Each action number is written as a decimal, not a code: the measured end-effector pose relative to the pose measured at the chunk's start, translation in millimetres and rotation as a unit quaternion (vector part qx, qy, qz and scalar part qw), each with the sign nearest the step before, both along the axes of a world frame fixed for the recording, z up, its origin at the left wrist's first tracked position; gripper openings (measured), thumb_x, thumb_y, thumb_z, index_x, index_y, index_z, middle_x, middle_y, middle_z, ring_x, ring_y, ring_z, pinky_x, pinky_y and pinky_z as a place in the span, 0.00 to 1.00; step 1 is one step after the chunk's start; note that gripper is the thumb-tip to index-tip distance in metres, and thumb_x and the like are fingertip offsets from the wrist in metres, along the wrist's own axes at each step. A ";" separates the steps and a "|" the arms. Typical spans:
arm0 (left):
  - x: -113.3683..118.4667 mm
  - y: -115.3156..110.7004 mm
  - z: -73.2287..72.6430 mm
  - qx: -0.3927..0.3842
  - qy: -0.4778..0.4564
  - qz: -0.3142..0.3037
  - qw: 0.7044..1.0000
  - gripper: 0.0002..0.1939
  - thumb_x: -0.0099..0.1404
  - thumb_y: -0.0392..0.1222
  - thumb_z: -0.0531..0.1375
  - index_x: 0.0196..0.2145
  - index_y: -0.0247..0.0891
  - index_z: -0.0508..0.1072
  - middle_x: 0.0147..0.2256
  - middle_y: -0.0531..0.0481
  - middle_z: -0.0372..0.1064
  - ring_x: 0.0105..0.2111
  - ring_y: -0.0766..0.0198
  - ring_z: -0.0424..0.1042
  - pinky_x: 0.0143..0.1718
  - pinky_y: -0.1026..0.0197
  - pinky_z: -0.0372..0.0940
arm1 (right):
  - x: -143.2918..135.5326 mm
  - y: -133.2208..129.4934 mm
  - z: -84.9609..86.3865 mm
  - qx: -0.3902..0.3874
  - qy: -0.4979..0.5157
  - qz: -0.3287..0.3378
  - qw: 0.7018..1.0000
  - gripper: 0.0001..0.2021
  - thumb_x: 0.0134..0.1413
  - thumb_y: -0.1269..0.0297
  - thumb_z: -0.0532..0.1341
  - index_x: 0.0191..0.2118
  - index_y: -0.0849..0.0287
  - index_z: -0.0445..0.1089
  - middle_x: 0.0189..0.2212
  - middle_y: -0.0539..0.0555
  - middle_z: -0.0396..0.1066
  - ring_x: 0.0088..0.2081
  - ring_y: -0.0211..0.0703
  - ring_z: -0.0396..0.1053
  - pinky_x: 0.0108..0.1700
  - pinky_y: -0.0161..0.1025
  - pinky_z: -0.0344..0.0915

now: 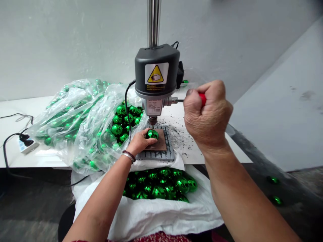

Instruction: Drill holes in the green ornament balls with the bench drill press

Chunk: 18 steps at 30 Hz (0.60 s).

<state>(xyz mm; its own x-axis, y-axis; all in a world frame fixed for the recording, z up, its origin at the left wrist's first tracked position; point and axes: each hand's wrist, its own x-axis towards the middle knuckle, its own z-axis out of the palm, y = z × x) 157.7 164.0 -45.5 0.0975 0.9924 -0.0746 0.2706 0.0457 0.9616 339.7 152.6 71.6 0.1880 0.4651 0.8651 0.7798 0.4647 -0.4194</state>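
Note:
A shiny green ball sits on a brown board over the grey slotted base of a bench drill press. My left hand grips this ball from the left, thumb in front and fingers behind. The drill chuck is right above the ball, its bit at the ball's top; I cannot tell how deep it goes. My right hand is closed in a fist around the red-knobbed feed lever on the drill's right side.
Clear plastic bags full of green balls cover the table's left. A white sack with more balls lies in front, below the edge. Dark shavings litter the white table. A power strip with cables stands at left; two balls lie on the floor.

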 end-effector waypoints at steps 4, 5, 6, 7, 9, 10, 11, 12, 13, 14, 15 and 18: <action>-0.1 -1.6 0.6 -0.001 -0.018 0.003 1.000 0.17 0.46 0.39 0.73 0.36 0.39 0.80 0.30 0.49 0.72 0.36 0.53 0.71 0.38 0.57 0.67 | 0.4 -2.6 -3.4 -0.017 0.004 -0.003 1.000 0.11 0.63 0.55 0.53 0.34 0.56 0.61 0.23 0.48 0.56 0.27 0.35 0.59 0.33 0.37 0.59; -0.1 -1.9 0.2 0.002 -0.017 0.003 1.000 0.17 0.46 0.39 0.73 0.36 0.39 0.80 0.30 0.49 0.73 0.37 0.53 0.72 0.39 0.57 0.67 | 0.1 -3.4 -4.7 -0.017 0.005 -0.005 1.000 0.11 0.63 0.55 0.53 0.34 0.56 0.61 0.23 0.48 0.56 0.26 0.34 0.58 0.32 0.37 0.58; -0.1 -2.3 -0.3 0.008 -0.014 0.002 1.000 0.16 0.47 0.39 0.73 0.36 0.39 0.80 0.30 0.49 0.73 0.37 0.52 0.72 0.40 0.57 0.67 | -0.4 -4.2 -6.4 -0.011 0.006 -0.009 1.000 0.11 0.63 0.55 0.52 0.34 0.56 0.61 0.23 0.48 0.56 0.26 0.34 0.58 0.32 0.37 0.57; 0.0 -2.6 -0.8 0.015 -0.008 0.003 1.000 0.15 0.48 0.39 0.73 0.36 0.39 0.80 0.30 0.48 0.74 0.38 0.52 0.73 0.40 0.56 0.67 | -1.1 -5.0 -8.3 -0.003 0.005 -0.013 1.000 0.11 0.63 0.55 0.52 0.33 0.56 0.61 0.23 0.48 0.57 0.25 0.34 0.58 0.31 0.37 0.56; 0.6 -3.2 -1.5 0.025 0.003 0.005 1.000 0.14 0.49 0.39 0.72 0.36 0.39 0.80 0.31 0.48 0.75 0.38 0.52 0.73 0.41 0.56 0.68 | -3.0 -6.3 -12.5 0.019 0.005 -0.024 1.000 0.12 0.63 0.54 0.51 0.33 0.56 0.60 0.24 0.49 0.60 0.26 0.34 0.58 0.31 0.37 0.55; 1.0 -3.5 -1.6 0.027 0.006 0.006 1.000 0.13 0.49 0.39 0.72 0.35 0.39 0.80 0.31 0.48 0.75 0.38 0.52 0.73 0.41 0.56 0.68 | -4.1 -6.8 -14.6 0.029 0.007 -0.029 0.999 0.12 0.63 0.54 0.51 0.32 0.56 0.60 0.24 0.49 0.61 0.26 0.35 0.58 0.31 0.37 0.55; 1.6 -3.8 -1.4 0.026 0.007 0.008 1.000 0.13 0.49 0.38 0.72 0.35 0.39 0.80 0.31 0.48 0.75 0.38 0.52 0.73 0.41 0.56 0.68 | -5.2 -7.0 -16.5 0.035 0.010 -0.033 0.999 0.12 0.63 0.54 0.51 0.32 0.56 0.60 0.24 0.49 0.62 0.25 0.35 0.58 0.31 0.37 0.54; 2.1 -4.2 -1.1 0.025 0.007 0.011 1.000 0.13 0.49 0.38 0.72 0.35 0.38 0.79 0.30 0.48 0.75 0.37 0.52 0.73 0.41 0.56 0.67 | -6.3 -7.0 -18.3 0.038 0.015 -0.035 0.999 0.12 0.63 0.55 0.51 0.32 0.56 0.60 0.24 0.49 0.62 0.25 0.35 0.58 0.31 0.37 0.54; 2.6 -4.5 -0.8 0.024 0.007 0.014 1.000 0.13 0.49 0.38 0.72 0.35 0.38 0.79 0.30 0.49 0.74 0.37 0.53 0.73 0.41 0.56 0.67 | -7.2 -6.7 -20.0 0.040 0.020 -0.037 0.998 0.12 0.63 0.55 0.52 0.32 0.56 0.60 0.24 0.49 0.62 0.25 0.35 0.57 0.31 0.38 0.54; 3.1 -4.8 -0.5 0.024 0.006 0.019 1.000 0.14 0.49 0.37 0.72 0.35 0.38 0.79 0.30 0.49 0.74 0.36 0.53 0.72 0.41 0.56 0.67 | -8.0 -6.4 -21.7 0.044 0.024 -0.039 0.998 0.11 0.63 0.55 0.52 0.32 0.56 0.60 0.23 0.49 0.61 0.25 0.35 0.57 0.31 0.38 0.54; 3.4 -5.1 -0.4 0.025 0.005 0.023 0.999 0.14 0.49 0.37 0.72 0.36 0.38 0.79 0.30 0.49 0.74 0.35 0.54 0.72 0.40 0.56 0.67 | -8.6 -6.1 -24.0 0.048 0.026 -0.042 0.998 0.11 0.62 0.55 0.53 0.33 0.56 0.60 0.23 0.49 0.61 0.24 0.36 0.56 0.31 0.38 0.54; 3.2 -5.8 -1.3 0.030 -0.003 0.028 0.999 0.15 0.48 0.36 0.72 0.36 0.39 0.79 0.29 0.50 0.73 0.34 0.55 0.71 0.40 0.56 0.67 | -9.6 -7.1 -36.2 0.078 0.022 -0.052 0.995 0.10 0.62 0.57 0.53 0.33 0.56 0.61 0.23 0.50 0.61 0.24 0.36 0.57 0.30 0.38 0.54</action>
